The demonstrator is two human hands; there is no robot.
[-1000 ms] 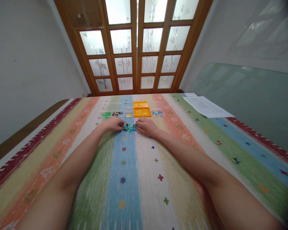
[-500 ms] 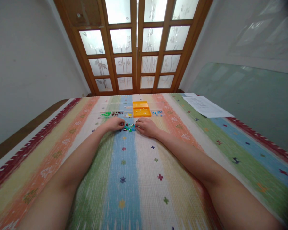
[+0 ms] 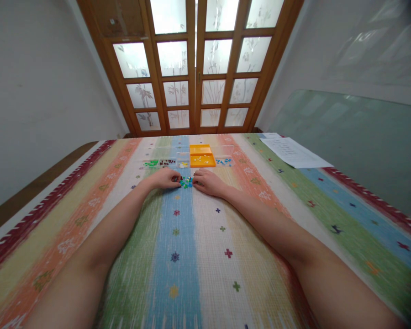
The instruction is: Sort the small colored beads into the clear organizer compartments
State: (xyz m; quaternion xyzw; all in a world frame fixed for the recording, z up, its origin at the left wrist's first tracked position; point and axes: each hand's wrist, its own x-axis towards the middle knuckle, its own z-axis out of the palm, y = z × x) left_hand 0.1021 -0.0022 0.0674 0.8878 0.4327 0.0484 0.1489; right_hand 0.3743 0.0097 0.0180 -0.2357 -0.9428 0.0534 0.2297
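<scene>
A small pile of mixed green, blue, white and dark pieces lies on the striped tablecloth, between my two hands. From the left, my left hand reaches the pile's edge, its fingers bent and pressed together; whatever is between the tips is too small to make out. My right hand rests at the pile's right side with curled, closed fingers, and their tips hide what they may hold. Just beyond the hands stand an open orange box with white pieces and clear trays of sorted green pieces, dark pieces and blue pieces.
A small compartment with yellow and white pieces sits left of the orange box. Printed paper sheets lie at the table's far right. Behind the table is a wooden glazed door; a pale green glass panel leans at the right.
My left hand has shifted slightly right, onto the pile's left side, covering part of it. My right hand has barely moved. The boxes and trays stay where they were.
</scene>
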